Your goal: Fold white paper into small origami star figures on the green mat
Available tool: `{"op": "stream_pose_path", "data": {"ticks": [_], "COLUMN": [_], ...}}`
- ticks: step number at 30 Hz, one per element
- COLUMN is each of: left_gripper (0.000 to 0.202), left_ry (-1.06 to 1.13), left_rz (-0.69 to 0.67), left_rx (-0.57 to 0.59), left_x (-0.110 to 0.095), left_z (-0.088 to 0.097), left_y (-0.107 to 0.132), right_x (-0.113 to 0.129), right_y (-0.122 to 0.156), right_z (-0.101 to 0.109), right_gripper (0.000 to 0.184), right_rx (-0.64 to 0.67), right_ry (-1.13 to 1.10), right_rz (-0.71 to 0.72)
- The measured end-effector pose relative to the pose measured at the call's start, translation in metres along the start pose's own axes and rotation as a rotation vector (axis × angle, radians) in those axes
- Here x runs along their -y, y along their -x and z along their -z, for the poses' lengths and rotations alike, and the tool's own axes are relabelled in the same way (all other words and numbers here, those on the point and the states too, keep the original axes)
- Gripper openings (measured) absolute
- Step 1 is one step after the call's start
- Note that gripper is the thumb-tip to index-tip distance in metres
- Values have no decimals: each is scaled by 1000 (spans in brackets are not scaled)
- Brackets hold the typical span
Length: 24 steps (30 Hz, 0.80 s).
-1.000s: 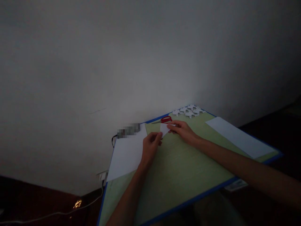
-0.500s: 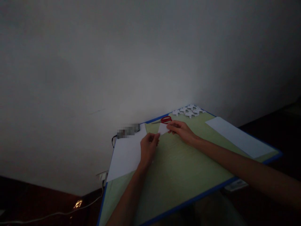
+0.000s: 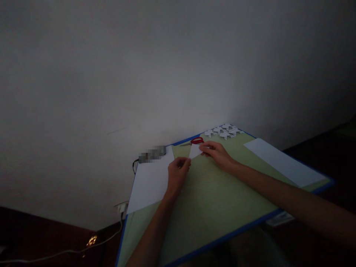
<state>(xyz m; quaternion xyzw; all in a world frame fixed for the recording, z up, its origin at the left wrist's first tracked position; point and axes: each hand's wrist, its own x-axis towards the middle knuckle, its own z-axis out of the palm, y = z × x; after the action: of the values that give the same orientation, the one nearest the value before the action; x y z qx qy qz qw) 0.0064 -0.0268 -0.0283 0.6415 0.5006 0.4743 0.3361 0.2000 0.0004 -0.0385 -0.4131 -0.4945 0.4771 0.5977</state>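
Just right of the middle of the head view, below mid-height, a small piece of white paper point(image 3: 195, 150) is held between two bare hands. The left hand point(image 3: 177, 174) pinches its lower-left corner between thumb and curled fingers; the right hand point(image 3: 216, 154) pinches its right side, fingers partly hidden. The hands are near each other but apart, joined only by the paper.

Just beyond the paper lies a pair of red-handled scissors point(image 3: 197, 140), blades pointing left. To their right, at the far corner, is a cluster of white paper stars point(image 3: 225, 136), close together. All rest on a green tabletop point(image 3: 222, 200) with blue edging. A large white sheet point(image 3: 150, 185) covers its left side, with a pixelated dark object point(image 3: 152, 154) at that sheet's far edge; a narrower white sheet point(image 3: 283, 163) lies along the right side. Behind rises a plain grey wall point(image 3: 155, 66), filling the upper frame. At lower left, a white cable point(image 3: 65, 251) runs from a plug point(image 3: 121, 208) beside the table.
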Motion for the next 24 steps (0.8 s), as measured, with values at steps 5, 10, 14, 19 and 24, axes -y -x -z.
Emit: {"op": "stream_pose_path", "data": {"ticks": [5, 10, 14, 19, 24], "left_gripper": [23, 22, 21, 19, 20], "left_ry": [-86, -129, -131, -180, -190], "left_rz": [-12, -48, -80, -104, -123], "left_rx": [-11, -26, -34, -37, -26], "left_x": [1, -2, -2, -3, -7], "left_z": [1, 3, 2, 0, 0], "left_y": [0, 1, 2, 3, 4], "right_x": [-2, -1, -1, -1, 3], "right_y": [-1, 0, 1, 0, 2], "right_z": [-1, -1, 0, -1, -2], "right_gripper": [26, 27, 28, 30, 32], "right_rx": [-23, -24, -20, -27, -31], "right_ry": [23, 89, 79, 89, 100], "right_rz": [20, 45, 42, 40, 38]}}
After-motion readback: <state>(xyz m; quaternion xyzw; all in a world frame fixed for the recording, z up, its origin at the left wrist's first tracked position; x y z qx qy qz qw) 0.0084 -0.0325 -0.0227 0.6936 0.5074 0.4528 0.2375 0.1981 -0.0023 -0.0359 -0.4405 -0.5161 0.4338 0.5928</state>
